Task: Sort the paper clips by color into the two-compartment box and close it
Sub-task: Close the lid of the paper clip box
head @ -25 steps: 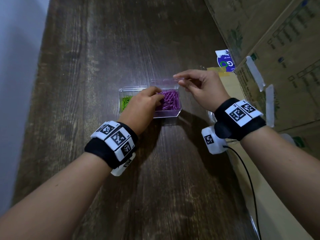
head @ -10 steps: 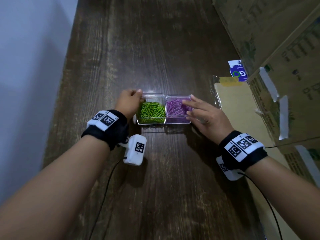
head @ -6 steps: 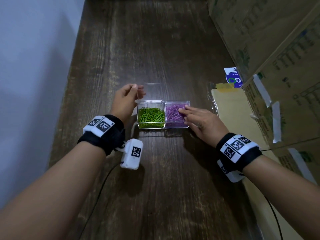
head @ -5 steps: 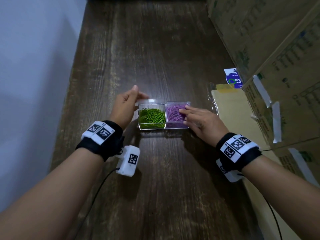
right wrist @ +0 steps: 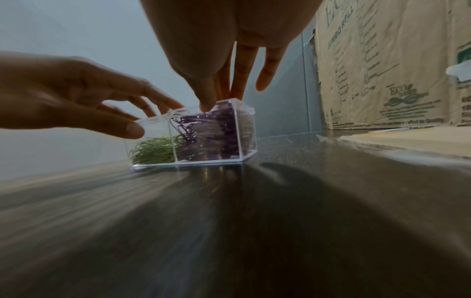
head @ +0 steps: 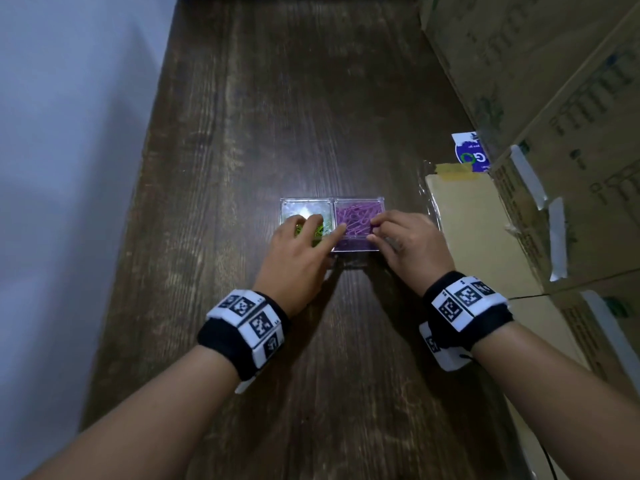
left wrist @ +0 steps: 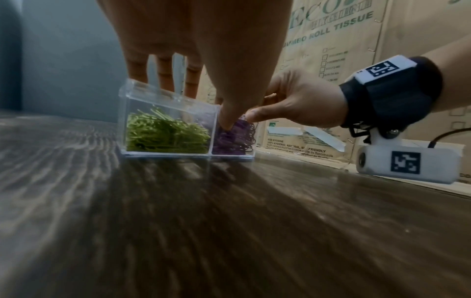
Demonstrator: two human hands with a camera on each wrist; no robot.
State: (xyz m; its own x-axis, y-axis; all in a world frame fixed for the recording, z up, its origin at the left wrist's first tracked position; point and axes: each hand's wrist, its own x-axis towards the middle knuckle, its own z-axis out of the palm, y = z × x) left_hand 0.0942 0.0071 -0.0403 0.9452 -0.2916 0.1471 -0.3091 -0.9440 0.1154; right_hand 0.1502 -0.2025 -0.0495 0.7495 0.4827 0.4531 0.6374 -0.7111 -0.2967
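Observation:
A clear two-compartment box (head: 332,204) stands on the dark wooden table. Green paper clips (left wrist: 165,135) fill its left compartment and purple paper clips (head: 356,216) its right one. A clear lid (left wrist: 163,96) lies flat on top. My left hand (head: 301,247) rests with straight fingers on the lid over the green side, its thumb reaching toward the purple side. The fingertips of my right hand (head: 405,240) press on the lid over the purple side. In the right wrist view the box (right wrist: 193,137) shows both colours, kept apart by the divider.
Stacked cardboard cartons (head: 554,98) wall off the table's right side. A flat brown packet in plastic (head: 478,237) lies just right of the box, with a blue and white label (head: 471,154) behind it. A pale wall (head: 69,168) runs along the left table edge.
My left hand carried the clear lid from the box's left side over onto the top. Both hands now lie on the lid; the view has shifted closer.

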